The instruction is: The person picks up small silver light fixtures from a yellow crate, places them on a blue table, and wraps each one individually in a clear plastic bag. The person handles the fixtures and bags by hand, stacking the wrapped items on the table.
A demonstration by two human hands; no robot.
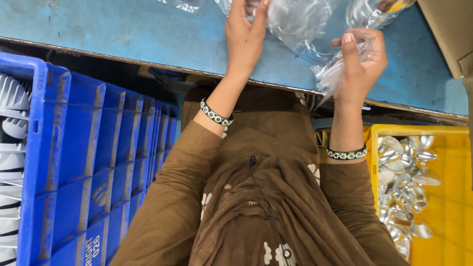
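Both hands work a clear plastic bag (300, 24) on a blue bench (148, 34). Left hand (245, 34) and right hand (362, 61) pinch it closed-fingered. Blue crate (88, 162) left; yellow crate (443, 197) of silver reflectors (406, 182) right.

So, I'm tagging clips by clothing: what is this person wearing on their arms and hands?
Both arms have loose brown sleeves ending short of the wrist, part of a brown garment with small pale flower motifs. Each wrist carries a beaded bangle in dark green and white: one by the left hand at, one by the right hand at. No gloves or rings show.
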